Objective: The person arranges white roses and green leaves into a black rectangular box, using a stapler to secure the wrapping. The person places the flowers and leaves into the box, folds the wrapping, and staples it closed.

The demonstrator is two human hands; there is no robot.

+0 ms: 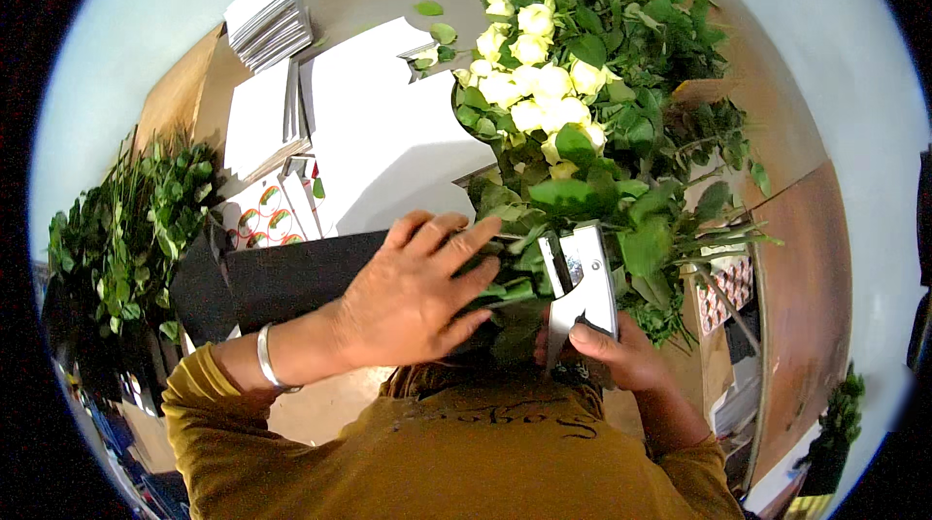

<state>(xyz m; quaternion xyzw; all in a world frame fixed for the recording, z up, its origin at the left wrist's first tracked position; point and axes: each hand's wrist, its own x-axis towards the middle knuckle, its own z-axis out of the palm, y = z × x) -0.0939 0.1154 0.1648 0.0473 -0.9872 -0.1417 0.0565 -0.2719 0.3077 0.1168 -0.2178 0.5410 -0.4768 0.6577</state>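
Note:
My right hand (pixel 626 350) is wrapped round a silver plier stapler (pixel 586 272), its jaws pointing away from me beside green leaves and stems (pixel 521 272). My left hand (pixel 417 292) lies palm down with fingers spread, its fingertips at the stems. Under its wrist and to the left stretches a long black sheet or wrap (pixel 301 277) along the near table edge; whether it encloses the stems is hidden by the hand. Just beyond the stapler, pale yellow roses (pixel 544 83) lie bunched among dark green leaves.
White sheets (pixel 379 112) cover the table's middle, with stacked white card (pixel 267 20) at the far left. Round red-and-green stickers (pixel 262 214) lie near the black wrap. More leafy stems (pixel 146 234) stand at left. Loose leaves (pixel 443 33) lie on the table; a wooden board (pixel 801 316) stands at right.

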